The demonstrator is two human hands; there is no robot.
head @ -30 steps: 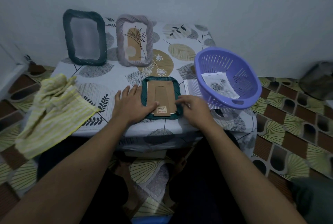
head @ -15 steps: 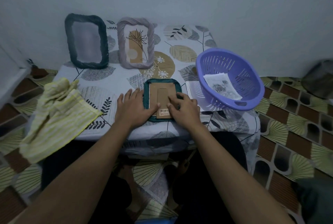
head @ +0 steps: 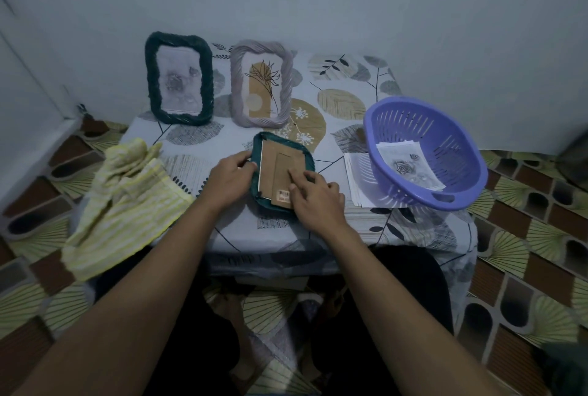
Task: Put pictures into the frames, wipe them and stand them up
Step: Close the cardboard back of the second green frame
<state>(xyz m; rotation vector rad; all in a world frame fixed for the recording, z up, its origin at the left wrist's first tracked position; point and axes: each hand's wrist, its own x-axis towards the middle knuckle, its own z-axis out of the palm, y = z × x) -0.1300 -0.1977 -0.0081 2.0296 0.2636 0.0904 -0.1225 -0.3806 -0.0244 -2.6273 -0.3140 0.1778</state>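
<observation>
Far on the leaf-print tablecloth (head: 222, 230) stand a dark-green rope frame (head: 178, 45), left, and a grey rope frame (head: 237, 83); nearer lies a teal cardboard-backed frame (head: 273, 166), yellow striped cloth (head: 127, 198) left, purple plastic basket (head: 445, 141) right.

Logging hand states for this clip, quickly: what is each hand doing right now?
Left hand: grips the left edge of the face-down teal frame.
Right hand: open, fingers pressing on the cardboard back.
</observation>
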